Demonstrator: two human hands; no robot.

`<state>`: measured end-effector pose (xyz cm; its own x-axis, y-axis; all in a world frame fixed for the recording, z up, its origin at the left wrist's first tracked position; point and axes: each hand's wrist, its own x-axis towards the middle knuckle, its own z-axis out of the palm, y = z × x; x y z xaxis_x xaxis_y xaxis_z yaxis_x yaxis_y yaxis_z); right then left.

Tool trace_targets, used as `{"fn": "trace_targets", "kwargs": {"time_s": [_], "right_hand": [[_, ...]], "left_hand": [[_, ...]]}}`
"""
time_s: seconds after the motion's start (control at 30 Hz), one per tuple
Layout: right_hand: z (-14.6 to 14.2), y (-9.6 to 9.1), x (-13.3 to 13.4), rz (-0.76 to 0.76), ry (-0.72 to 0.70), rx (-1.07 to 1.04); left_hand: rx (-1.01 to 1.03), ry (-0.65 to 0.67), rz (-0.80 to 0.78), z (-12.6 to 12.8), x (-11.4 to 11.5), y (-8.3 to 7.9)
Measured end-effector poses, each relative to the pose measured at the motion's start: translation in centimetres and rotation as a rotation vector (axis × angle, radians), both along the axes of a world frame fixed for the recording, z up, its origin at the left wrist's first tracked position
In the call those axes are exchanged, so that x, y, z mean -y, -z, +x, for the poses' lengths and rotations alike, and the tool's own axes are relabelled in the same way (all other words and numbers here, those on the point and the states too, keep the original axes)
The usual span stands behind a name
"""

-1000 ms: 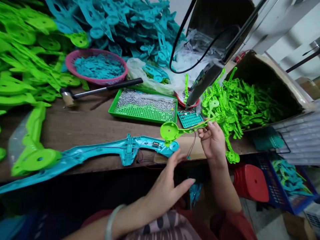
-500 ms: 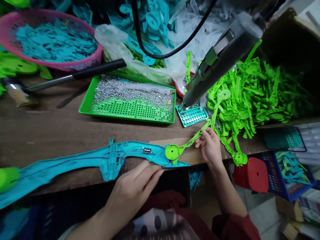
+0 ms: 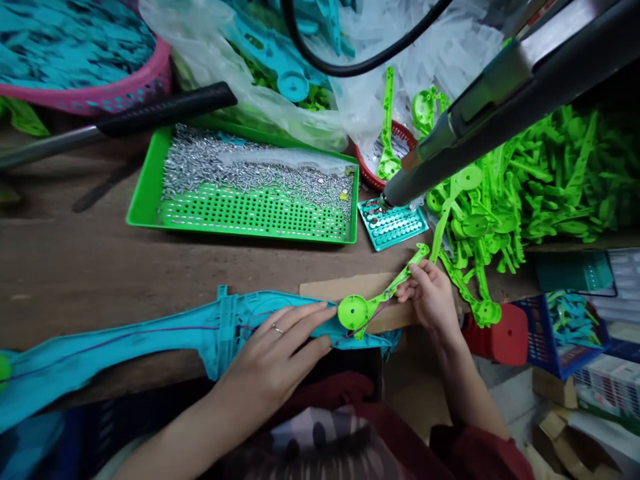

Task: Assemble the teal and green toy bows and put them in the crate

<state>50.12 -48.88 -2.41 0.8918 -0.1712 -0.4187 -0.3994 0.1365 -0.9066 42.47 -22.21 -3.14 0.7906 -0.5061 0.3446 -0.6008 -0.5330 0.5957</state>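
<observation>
A long teal plastic bow-shaped shell [image 3: 150, 337] lies along the near edge of the wooden table [image 3: 75, 267], with thin purple wire running through it. My left hand [image 3: 275, 353] lies flat on its right end, fingers stretched out and pressing it down. My right hand [image 3: 430, 297] pinches the stem of a bright green plastic arm with a round disc end [image 3: 367, 305]. The disc rests on the teal shell's right tip, just past my left fingertips.
A green perforated tray of small metal screws [image 3: 240, 187] sits behind the shell. A small teal screw holder [image 3: 393, 223] lies under a hanging grey power screwdriver [image 3: 480, 127]. Green parts pile up [image 3: 530, 180] at right, with a pink basket [image 3: 100, 87] and hammer handle [image 3: 150, 113] at back left.
The view has closed in on the table. My left hand moved from the shell's edge onto its top and flattened. My right hand set the green arm's disc lower on the shell's tip.
</observation>
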Motion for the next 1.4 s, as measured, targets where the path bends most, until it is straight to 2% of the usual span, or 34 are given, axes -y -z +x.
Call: {"fn": "trace_targets", "kwargs": {"time_s": [0.17, 0.27, 0.37, 0.43, 0.47, 0.5, 0.57, 0.63, 0.7, 0.83, 0.97, 1.1, 1.23, 1.4], "right_hand": [[-0.1, -0.2, 0.8, -0.058, -0.039, -0.013], [0.2, -0.1, 1.0, -0.154, -0.139, -0.024], [0.0, -0.2, 1.0, -0.448, -0.15, 0.113], [-0.8, -0.4, 0.8, -0.745, -0.104, 0.371], [-1.3, -0.5, 0.6, -0.878, -0.134, 0.522], [-1.8, -0.7, 0.4, -0.982, -0.224, 0.66], [-2.6, -0.8, -0.2, -1.094, -0.525, 0.852], [-3.0, -0.8, -0.6, -1.106, -0.761, 0.941], [-3.0, -0.6, -0.7, -1.07, -0.838, 0.976], [-2.5, -0.1, -0.4, -1.03, -0.847, 1.02], [-2.3, 0.2, -0.1, -1.027, -0.862, 1.057], [-2.5, 0.8, -0.1, -0.977, -0.843, 1.035], [-2.6, 1.1, -0.1, -0.964, -0.793, 0.974], [-2.7, 0.6, -0.2, -0.95, -0.768, 0.995]], "left_hand": [[-0.011, -0.053, -0.077, -0.8, 0.3, -0.7], [-0.135, -0.073, -0.165, -0.9, 0.7, -1.6], [-0.176, -0.125, -0.149, -0.6, 0.9, -2.3], [-0.122, -0.153, -0.06, -0.4, 1.0, -2.3], [-0.091, -0.161, -0.013, -0.3, 1.0, -2.3], [-0.062, -0.166, 0.025, -0.2, 1.0, -2.2], [-0.021, -0.173, 0.071, 0.1, 1.0, -1.9], [-0.001, -0.184, 0.101, 0.4, 0.8, -1.6], [-0.006, -0.187, 0.131, 0.8, 0.6, -1.5], [-0.034, -0.208, 0.181, 1.4, 0.3, -1.4], [-0.029, -0.227, 0.086, 1.3, 0.6, -2.1], [0.07, -0.13, 0.011, 0.7, 0.9, -2.5], [0.107, 0.017, 0.039, 0.5, 0.7, -2.0], [0.157, -0.037, 0.096, 1.0, 0.2, -1.8]]}}
